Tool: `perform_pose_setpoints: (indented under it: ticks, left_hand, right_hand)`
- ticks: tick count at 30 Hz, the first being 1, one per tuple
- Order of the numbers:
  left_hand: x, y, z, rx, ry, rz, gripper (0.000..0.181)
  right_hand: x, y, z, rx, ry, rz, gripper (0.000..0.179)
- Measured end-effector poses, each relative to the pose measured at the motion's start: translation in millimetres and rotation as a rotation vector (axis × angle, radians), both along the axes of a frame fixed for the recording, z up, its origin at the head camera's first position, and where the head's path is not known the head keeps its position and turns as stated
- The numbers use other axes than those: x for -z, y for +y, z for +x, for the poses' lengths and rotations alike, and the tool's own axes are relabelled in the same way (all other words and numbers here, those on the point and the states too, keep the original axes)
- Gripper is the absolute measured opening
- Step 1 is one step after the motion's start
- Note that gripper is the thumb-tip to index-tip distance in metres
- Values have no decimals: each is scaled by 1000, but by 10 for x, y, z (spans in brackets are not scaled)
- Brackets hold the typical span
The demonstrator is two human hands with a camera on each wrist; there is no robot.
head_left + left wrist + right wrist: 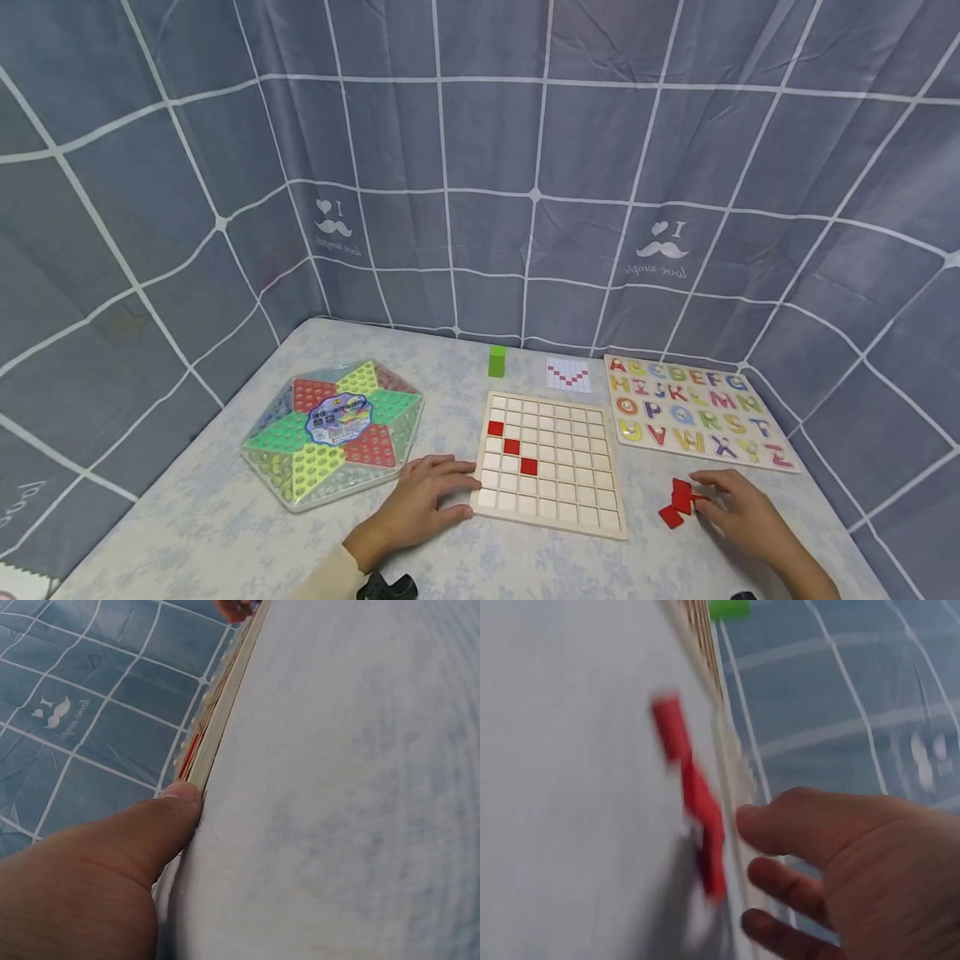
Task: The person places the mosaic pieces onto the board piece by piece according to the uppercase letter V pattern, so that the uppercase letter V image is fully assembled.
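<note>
A square wooden grid board (555,462) lies on the table, with three red square tiles in a diagonal line at its left: an upper tile (496,428), a middle tile (512,447) and a lower tile (528,467). My left hand (431,500) rests at the board's left edge, fingers extended; in the left wrist view its thumb (180,793) touches the board's side (217,724). To the right, loose red tiles (681,495) lie in a small heap. My right hand (742,512) is beside them, fingers loosely bent. In the blurred right wrist view, its fingertips (754,821) appear apart from the red tiles (701,799).
A hexagonal star-patterned game board (330,467) stands left of my left hand. Behind the grid are a green block (497,362) and a small pattern card (568,375). An alphabet board (701,412) lies at the back right. A grey-blue checked curtain (487,225) surrounds the table.
</note>
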State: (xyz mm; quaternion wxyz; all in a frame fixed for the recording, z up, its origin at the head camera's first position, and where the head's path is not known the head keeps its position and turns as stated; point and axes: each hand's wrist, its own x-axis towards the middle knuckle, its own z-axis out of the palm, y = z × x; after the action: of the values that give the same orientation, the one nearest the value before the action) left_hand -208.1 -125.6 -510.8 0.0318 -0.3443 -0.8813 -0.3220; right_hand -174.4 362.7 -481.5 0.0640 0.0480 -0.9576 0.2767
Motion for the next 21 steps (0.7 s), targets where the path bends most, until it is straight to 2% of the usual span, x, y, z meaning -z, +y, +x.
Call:
perform_pose_setpoints:
  ticks: [2,4,10,15,21]
  left_hand:
    - [1,6,-2,-2,3,-3,32]
    - [3,11,-4,-6,9,-6,32]
    - [3,12,-16,-2,5,4,33]
    - [-2,14,-19,4,7,9,33]
    - [8,10,-7,-3,5,4,33]
  right_hand:
    - [45,135,66,41,-55,27,42]
    - [87,215,104,54,-61,42,44]
    - [153,289,115,18,23,81,38]
    - [181,282,126,27,70,118,26]
    - [255,267,137,34,183,156,21]
